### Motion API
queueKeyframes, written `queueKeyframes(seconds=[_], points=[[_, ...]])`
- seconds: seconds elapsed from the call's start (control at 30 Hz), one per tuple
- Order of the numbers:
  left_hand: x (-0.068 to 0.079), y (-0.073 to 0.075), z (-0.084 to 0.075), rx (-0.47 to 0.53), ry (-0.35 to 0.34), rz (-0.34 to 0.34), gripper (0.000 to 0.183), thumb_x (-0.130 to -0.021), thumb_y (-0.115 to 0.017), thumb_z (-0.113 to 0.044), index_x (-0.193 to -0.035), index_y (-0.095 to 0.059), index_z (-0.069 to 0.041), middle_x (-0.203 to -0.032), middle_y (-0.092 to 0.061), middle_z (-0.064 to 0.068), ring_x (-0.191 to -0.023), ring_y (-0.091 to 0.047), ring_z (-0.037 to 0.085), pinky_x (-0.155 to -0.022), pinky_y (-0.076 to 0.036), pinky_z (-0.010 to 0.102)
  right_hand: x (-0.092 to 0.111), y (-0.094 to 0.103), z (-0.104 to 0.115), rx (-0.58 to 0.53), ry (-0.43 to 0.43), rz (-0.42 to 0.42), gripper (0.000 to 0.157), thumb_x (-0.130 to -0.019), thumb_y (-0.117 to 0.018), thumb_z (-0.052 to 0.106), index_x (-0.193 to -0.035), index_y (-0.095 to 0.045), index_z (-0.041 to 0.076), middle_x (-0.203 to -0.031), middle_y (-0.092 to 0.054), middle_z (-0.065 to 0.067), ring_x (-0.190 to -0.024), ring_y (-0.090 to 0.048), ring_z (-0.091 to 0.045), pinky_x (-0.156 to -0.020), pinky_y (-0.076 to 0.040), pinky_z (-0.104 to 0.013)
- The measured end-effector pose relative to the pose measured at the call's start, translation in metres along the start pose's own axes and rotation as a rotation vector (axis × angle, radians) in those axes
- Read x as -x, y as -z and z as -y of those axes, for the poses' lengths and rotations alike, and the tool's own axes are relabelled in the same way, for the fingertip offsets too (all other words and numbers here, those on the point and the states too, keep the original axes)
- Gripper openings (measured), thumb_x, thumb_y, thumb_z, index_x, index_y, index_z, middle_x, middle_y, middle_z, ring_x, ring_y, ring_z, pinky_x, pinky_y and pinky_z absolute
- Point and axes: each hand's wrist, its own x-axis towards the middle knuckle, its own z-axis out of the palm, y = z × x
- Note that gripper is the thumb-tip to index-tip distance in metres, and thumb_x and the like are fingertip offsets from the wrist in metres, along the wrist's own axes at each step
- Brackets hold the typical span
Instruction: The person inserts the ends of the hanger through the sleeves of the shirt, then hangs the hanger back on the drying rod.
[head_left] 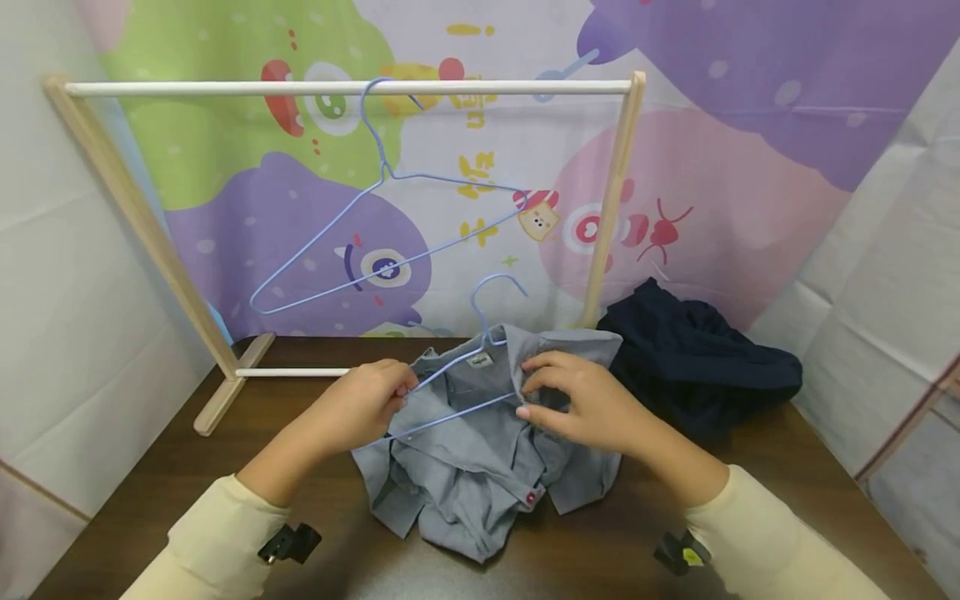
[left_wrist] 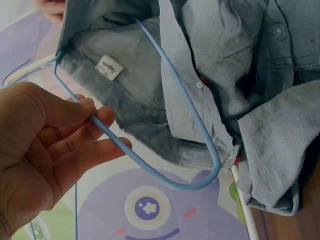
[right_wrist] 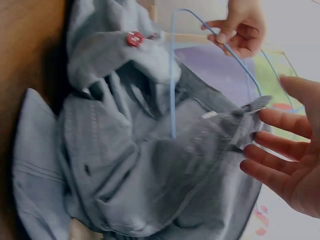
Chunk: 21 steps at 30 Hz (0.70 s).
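A grey-blue shirt (head_left: 465, 467) with a red button hangs loosely on a blue wire hanger (head_left: 450, 421), low over the dark table. My left hand (head_left: 367, 404) pinches the hanger's left arm between thumb and fingers, plain in the left wrist view (left_wrist: 55, 145). That end of the hanger is bare, outside the cloth, while its right end is hidden inside the shirt. At the shirt's right collar edge, my right hand (head_left: 588, 400) touches the cloth with its fingers (right_wrist: 285, 142) spread and the thumb apart. A white label (left_wrist: 108, 67) shows inside the collar.
Behind stands a wooden rack with a white rail (head_left: 225, 87), and a second blue hanger (head_left: 315, 237) hangs from it. A dark navy garment (head_left: 697, 358) lies heaped at the right. A cartoon-printed cloth (head_left: 480, 150) covers the back.
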Motion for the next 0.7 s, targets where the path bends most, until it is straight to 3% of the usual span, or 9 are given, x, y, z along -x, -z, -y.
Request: queueKeyframes(seconds=[0.17, 0.23, 0.5, 0.7], points=[[0.0, 0.001, -0.003, -0.003, -0.007, 0.001, 0.019, -0.078, -0.069, 0.012, -0.092, -0.062, 0.001, -0.079, -0.056, 0.002, -0.071, -0.054, 0.015, -0.065, -0.05, 0.033, -0.008, 0.014, -0.006, -0.031, -0.058, -0.169, 0.006, -0.086, -0.073, 0.009, -0.091, -0.072, 0.007, -0.097, -0.068, -0.006, -0.085, -0.067, -0.018, -0.071, -0.057, -0.035], [0.0, 0.002, -0.005, -0.01, -0.001, 0.012, 0.018, -0.079, -0.069, 0.011, -0.092, -0.062, 0.0, -0.079, -0.056, 0.002, -0.071, -0.054, 0.015, -0.065, -0.05, 0.033, -0.012, 0.019, -0.009, 0.005, -0.083, -0.188, 0.01, -0.085, -0.075, 0.007, -0.094, -0.071, 0.005, -0.097, -0.068, -0.006, -0.086, -0.066, -0.02, -0.072, -0.057, -0.036], [-0.004, 0.008, -0.013, -0.044, 0.016, 0.031, 0.018, -0.08, -0.069, 0.01, -0.093, -0.062, 0.0, -0.084, -0.06, 0.005, -0.074, -0.059, 0.018, -0.066, -0.052, 0.034, -0.03, 0.028, -0.014, 0.145, -0.141, 0.035, 0.045, -0.085, -0.077, 0.021, -0.126, -0.064, 0.006, -0.123, -0.063, -0.012, -0.115, -0.057, -0.029, -0.095, -0.046, -0.05], [-0.005, 0.007, -0.02, -0.05, 0.008, 0.045, 0.019, -0.081, -0.068, 0.01, -0.095, -0.061, 0.0, -0.087, -0.06, 0.006, -0.077, -0.061, 0.019, -0.067, -0.053, 0.034, -0.035, 0.026, -0.013, 0.191, -0.146, 0.094, 0.041, -0.088, -0.073, 0.021, -0.126, -0.065, 0.01, -0.121, -0.066, -0.009, -0.112, -0.06, -0.027, -0.091, -0.049, -0.048]])
